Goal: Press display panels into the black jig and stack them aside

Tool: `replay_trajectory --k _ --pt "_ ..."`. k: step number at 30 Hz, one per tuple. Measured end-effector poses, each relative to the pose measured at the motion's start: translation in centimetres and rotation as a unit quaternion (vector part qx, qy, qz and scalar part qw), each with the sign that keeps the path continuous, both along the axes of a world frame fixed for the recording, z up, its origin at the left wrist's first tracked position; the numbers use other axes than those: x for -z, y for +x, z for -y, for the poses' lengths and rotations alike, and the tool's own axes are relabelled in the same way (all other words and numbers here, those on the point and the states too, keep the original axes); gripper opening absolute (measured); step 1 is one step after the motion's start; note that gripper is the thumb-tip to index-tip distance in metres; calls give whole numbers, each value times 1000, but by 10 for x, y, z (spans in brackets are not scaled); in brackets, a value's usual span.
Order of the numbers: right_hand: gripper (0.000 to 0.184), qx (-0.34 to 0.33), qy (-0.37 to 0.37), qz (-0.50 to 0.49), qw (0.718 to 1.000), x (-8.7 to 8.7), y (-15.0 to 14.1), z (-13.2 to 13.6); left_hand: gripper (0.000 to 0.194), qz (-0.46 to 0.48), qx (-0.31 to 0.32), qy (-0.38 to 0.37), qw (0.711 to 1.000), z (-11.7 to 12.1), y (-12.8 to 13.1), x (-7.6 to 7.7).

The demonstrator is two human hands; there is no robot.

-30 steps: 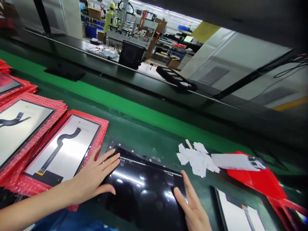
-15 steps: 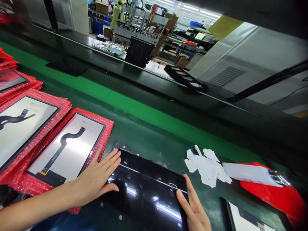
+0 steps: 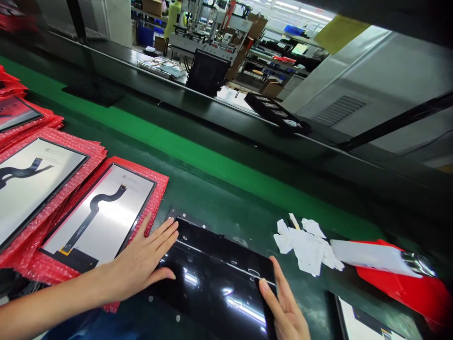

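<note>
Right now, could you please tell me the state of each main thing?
Black panel, glossy side up
Left hand, open, against panel
Right hand, gripping panel's right edge
Display beside left hand, silvery side up, ribbon cable exposed
White scraps, loosely heaped
Pale item, lying on red sheet

The screen (image 3: pixel 208 293) is between the left hand (image 3: pixel 138 264) and the right hand (image 3: pixel 288 309). To its left, 3 panels (image 3: pixel 122 212) lie on bubble wrap (image 3: pixel 158 191). To its right, paper scraps (image 3: pixel 306 248) lie on the table (image 3: pixel 201 189), with a 4th panel (image 3: pixel 361 326) nearer the person. A machine (image 3: pixel 201 47) stands beyond the table.
</note>
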State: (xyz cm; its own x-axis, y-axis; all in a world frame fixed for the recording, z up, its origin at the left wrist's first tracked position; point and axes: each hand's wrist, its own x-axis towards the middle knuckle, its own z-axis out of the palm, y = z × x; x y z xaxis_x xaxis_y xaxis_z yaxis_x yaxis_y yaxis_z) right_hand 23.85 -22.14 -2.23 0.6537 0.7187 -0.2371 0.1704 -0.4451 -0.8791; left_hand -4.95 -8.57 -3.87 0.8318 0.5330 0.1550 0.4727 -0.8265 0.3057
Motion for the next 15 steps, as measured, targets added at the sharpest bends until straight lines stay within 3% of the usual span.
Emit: replay_trajectory --k 9,15 --pt "86 43 -2 -6 999 8 3 0 58 11 -25 -56 998 -9 -3 -1" --pt "86 43 -26 13 999 -4 -8 -1 49 -2 -9 -97 995 -21 -9 -4"
